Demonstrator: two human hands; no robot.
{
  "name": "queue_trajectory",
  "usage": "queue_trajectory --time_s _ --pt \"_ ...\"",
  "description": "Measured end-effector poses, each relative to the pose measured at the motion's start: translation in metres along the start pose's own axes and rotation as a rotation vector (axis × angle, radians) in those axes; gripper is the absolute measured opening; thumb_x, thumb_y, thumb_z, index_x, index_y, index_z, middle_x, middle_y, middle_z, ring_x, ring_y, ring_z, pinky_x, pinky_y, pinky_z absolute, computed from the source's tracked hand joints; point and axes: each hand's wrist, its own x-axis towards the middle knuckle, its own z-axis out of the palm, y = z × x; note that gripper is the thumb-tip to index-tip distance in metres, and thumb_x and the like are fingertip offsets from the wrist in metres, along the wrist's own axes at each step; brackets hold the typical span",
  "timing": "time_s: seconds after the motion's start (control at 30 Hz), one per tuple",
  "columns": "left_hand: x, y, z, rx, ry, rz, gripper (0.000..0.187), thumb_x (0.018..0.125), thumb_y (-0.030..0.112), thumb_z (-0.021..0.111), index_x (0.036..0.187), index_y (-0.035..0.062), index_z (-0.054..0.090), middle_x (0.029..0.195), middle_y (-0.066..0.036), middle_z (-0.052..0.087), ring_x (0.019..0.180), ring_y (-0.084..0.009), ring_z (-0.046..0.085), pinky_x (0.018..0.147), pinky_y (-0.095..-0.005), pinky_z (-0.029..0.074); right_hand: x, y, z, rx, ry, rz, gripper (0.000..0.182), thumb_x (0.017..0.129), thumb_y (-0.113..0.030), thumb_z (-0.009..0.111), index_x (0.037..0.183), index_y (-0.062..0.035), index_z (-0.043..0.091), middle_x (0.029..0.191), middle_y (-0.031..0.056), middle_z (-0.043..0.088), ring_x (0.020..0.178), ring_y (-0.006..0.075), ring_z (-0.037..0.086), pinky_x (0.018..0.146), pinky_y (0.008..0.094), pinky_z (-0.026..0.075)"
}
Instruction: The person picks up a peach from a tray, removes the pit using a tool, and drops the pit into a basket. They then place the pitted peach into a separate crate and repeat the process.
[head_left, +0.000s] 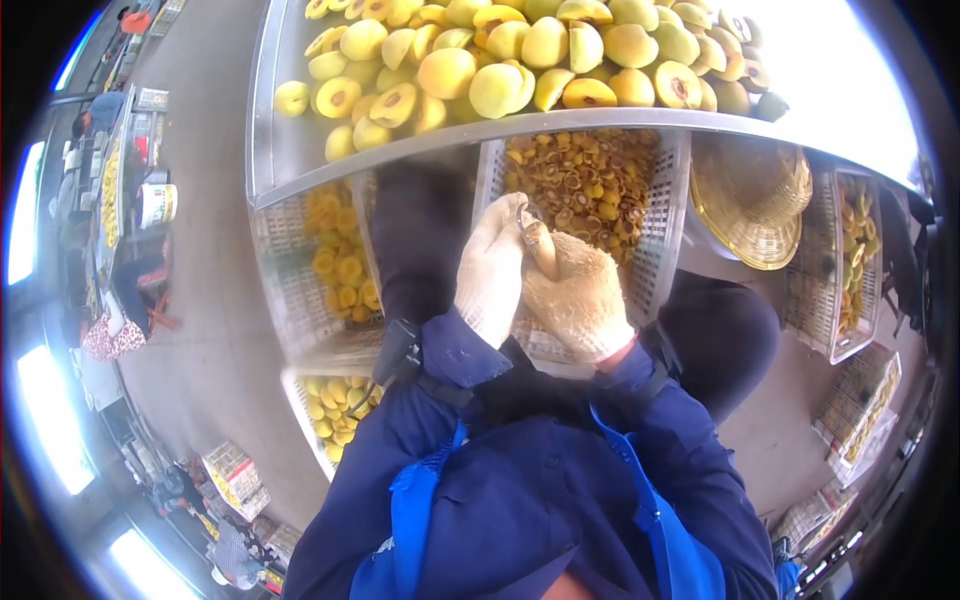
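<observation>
My right hand (pixel 580 297), in a soiled knitted glove, is closed around a small coring tool (pixel 541 245) with a pale handle and a curved metal end. My left hand (pixel 488 272), in a whiter glove, meets it with the fingers pressed together near the metal end. Whether a piece of fruit is pinched there is hidden. Both hands are over a white plastic crate (pixel 672 215) between my legs. Inside it lie many brown-orange fruit scraps (pixel 580 180). Beyond, a metal table (pixel 300 165) bears a heap of halved yellow peaches (pixel 450 72).
Another crate (pixel 285 285) at my left holds cut yellow fruit, with more fruit (pixel 335 410) nearer me. On the right are a woven straw hat (pixel 755 205) and a crate (pixel 835 300) of fruit pieces. Several people sit or stand along a far-left work table (pixel 112 190).
</observation>
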Motion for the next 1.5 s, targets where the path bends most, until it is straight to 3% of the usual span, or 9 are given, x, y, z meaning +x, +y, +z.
queue_trajectory --time_s 0.13,0.27,0.37,0.4,0.73,0.9,1.07,1.4,1.5 --pt "-0.004 -0.002 -0.001 -0.012 -0.045 -0.093 0.033 0.114 0.018 0.056 0.141 -0.0007 0.065 0.11 -0.002 0.069 0.103 -0.0103 0.06 0.097 -0.0272 0.049 0.004 -0.005 -0.006 0.631 -0.063 0.519 0.017 0.098 -0.014 0.067 0.102 0.0004 0.075 0.078 0.0035 0.072 0.069 0.0122 0.068 0.063 0.0342 0.055" --pt "-0.004 -0.012 -0.001 -0.025 -0.018 -0.069 0.033 0.112 0.012 0.056 0.142 -0.0007 0.064 0.115 -0.004 0.07 0.108 -0.0138 0.064 0.1 -0.0294 0.051 0.001 -0.006 -0.02 0.545 -0.154 0.545 0.019 0.097 -0.015 0.068 0.106 0.0001 0.076 0.078 0.0055 0.073 0.07 0.0114 0.066 0.064 0.0335 0.054" --pt "0.001 -0.031 -0.009 -0.049 0.017 0.035 0.045 0.101 -0.007 0.047 0.144 -0.0019 0.062 0.121 -0.01 0.071 0.114 -0.0188 0.067 0.105 -0.0321 0.054 -0.006 0.011 -0.011 0.084 -0.058 -0.108 0.021 0.094 -0.023 0.073 0.099 -0.0024 0.072 0.082 0.019 0.072 0.079 0.0413 0.069 0.073 0.0479 0.055" --pt "0.003 -0.041 -0.019 0.001 -0.086 0.095 0.054 0.096 -0.01 0.043 0.146 -0.0023 0.06 0.127 -0.012 0.07 0.117 -0.0201 0.067 0.107 -0.0321 0.053 -0.007 0.008 -0.005 0.152 -0.039 0.025 0.021 0.094 -0.022 0.072 0.097 -0.0019 0.072 0.084 0.0196 0.072 0.08 0.0448 0.068 0.072 0.049 0.055" --pt "-0.002 -0.031 -0.003 0.363 -0.003 0.127 0.04 0.116 0.019 0.051 0.149 -0.0027 0.058 0.137 -0.011 0.069 0.128 -0.0189 0.063 0.113 -0.0328 0.049 -0.002 -0.011 -0.013 0.414 -0.128 0.364 0.02 0.099 -0.019 0.075 0.092 0.0003 0.072 0.071 0.0031 0.068 0.063 0.0068 0.061 0.054 0.0284 0.046" --pt "-0.005 -0.031 -0.005 0.306 0.004 0.125 0.04 0.115 0.018 0.051 0.147 -0.0056 0.058 0.139 -0.017 0.068 0.131 -0.0244 0.063 0.115 -0.0351 0.047 -0.002 0.01 0.001 0.271 -0.112 0.073 0.018 0.098 -0.017 0.075 0.098 0.0002 0.072 0.077 0.0019 0.069 0.067 0.0077 0.06 0.06 0.0287 0.048" --pt "0.002 -0.056 -0.009 0.274 -0.012 0.167 0.041 0.113 0.019 0.052 0.145 -0.0057 0.059 0.139 -0.024 0.069 0.134 -0.0341 0.064 0.116 -0.0392 0.047 -0.003 0.014 0.0 0.362 -0.152 0.35 0.019 0.099 -0.018 0.074 0.099 0.0016 0.073 0.075 0.0011 0.07 0.069 0.01 0.061 0.063 0.0326 0.051" --pt "-0.017 0.003 -0.067 0.402 -0.014 0.223 0.036 0.108 0.016 0.064 0.141 0.0004 0.064 0.118 -0.01 0.077 0.107 -0.0219 0.073 0.096 -0.0345 0.057 0.004 0.032 -0.007 0.081 0.225 0.229 0.02 0.093 -0.016 0.075 0.087 0.0018 0.07 0.069 0.0104 0.068 0.064 0.0194 0.062 0.063 0.04 0.05" --pt "-0.038 0.114 -0.137 1.419 0.21 0.526 0.032 0.093 0.01 0.07 0.124 0.0024 0.075 0.115 -0.017 0.079 0.11 -0.031 0.074 0.101 -0.0415 0.057 0.005 0.037 -0.02 0.044 0.368 -0.007 0.023 0.094 -0.019 0.077 0.088 0.0017 0.07 0.069 0.0088 0.067 0.063 0.0201 0.061 0.065 0.0397 0.051"
